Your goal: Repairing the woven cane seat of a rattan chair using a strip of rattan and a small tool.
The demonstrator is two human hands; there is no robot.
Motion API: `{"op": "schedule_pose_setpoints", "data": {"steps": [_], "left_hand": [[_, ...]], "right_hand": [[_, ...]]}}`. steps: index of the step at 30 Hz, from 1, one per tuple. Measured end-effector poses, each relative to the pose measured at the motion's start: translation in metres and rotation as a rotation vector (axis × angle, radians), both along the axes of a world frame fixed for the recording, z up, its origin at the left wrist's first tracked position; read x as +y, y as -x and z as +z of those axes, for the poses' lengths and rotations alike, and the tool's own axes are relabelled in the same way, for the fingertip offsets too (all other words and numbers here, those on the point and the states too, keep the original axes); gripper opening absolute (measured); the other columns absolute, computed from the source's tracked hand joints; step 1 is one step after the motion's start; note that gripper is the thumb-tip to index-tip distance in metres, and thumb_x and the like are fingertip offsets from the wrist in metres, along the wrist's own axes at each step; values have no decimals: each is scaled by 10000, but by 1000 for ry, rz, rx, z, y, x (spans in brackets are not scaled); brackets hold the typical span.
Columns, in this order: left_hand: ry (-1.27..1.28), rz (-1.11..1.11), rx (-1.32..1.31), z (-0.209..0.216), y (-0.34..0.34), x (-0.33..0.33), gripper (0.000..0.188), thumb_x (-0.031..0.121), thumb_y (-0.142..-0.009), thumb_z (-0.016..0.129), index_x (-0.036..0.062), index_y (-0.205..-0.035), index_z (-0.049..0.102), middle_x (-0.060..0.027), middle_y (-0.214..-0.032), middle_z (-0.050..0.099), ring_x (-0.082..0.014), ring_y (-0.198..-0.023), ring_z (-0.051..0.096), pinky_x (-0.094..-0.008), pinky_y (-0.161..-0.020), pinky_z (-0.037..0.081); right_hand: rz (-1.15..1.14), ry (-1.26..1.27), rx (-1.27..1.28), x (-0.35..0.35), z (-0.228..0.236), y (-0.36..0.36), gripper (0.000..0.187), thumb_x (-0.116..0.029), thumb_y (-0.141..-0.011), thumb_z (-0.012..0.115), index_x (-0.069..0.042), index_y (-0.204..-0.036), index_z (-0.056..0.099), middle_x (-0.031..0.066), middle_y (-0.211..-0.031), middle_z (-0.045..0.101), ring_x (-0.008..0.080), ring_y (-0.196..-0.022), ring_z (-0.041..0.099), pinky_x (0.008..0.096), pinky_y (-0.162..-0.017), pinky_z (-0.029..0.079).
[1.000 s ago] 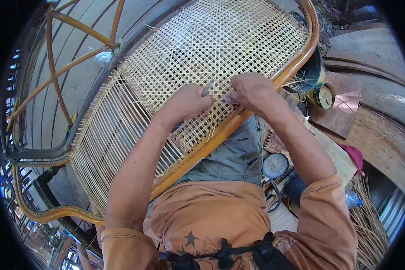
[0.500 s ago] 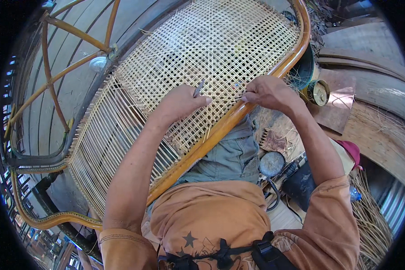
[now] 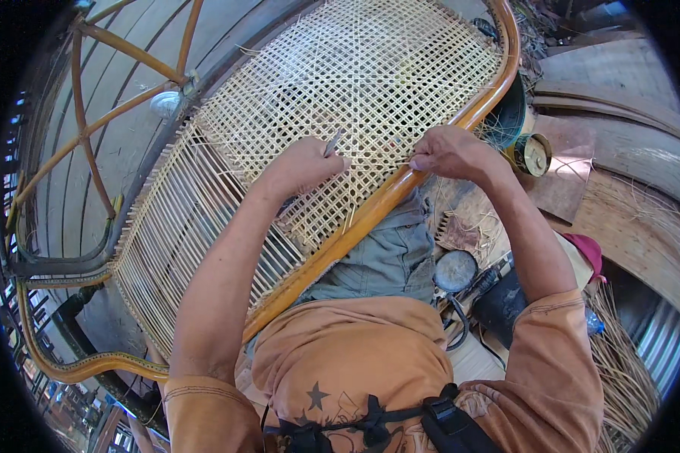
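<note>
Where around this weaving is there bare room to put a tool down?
Bare boards lie right of the tin, beyond the frame rail. By the right knee it is crowded: a round lid, dark tools and cane scraps. The hands fill the panel edge.

Woven cane panel (image 3: 355, 83) lies open above; orange frame rail (image 3: 378, 208) blocks below.

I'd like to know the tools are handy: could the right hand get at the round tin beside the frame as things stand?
Probably yes. The round tin sits open on the floor just beyond the right hand, outside the cane frame, with nothing between them; the fingers would first have to release the cane strand.
</note>
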State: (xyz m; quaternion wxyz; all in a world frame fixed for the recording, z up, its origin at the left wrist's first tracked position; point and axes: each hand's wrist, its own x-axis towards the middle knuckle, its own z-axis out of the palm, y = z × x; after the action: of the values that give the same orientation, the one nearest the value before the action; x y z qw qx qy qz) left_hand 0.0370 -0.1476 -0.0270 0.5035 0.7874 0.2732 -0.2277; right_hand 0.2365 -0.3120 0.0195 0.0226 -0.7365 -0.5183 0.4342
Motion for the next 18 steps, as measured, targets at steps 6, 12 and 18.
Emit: {"op": "schedule_pose_setpoints", "data": {"steps": [6,12,18], "left_hand": [[-21,-6,5,-2,-3,-1,453,420,-739,608,-17,-616,600,-142,-517,543,-244,-490,542,-383,-543,446],[-31,-10,16,-6,-2,1,468,429,-726,622,-24,-612,597,-154,-516,542,-263,-495,546,-392,-550,447],[-64,1,-22,-4,-1,-2,484,402,-809,589,19,-534,484,-29,-445,395,-145,-420,374,-343,-459,349]], "right_hand": [[-16,28,-40,-2,5,4,269,-273,-773,572,-10,-764,630,195,-656,591,359,-641,594,432,-612,452],[-10,-76,-48,-12,7,3,264,-267,-788,576,-5,-789,606,172,-630,553,314,-604,563,408,-583,434],[-96,-186,211,-17,21,0,272,-256,-820,615,9,-764,583,85,-798,595,181,-680,555,339,-618,439]]}}
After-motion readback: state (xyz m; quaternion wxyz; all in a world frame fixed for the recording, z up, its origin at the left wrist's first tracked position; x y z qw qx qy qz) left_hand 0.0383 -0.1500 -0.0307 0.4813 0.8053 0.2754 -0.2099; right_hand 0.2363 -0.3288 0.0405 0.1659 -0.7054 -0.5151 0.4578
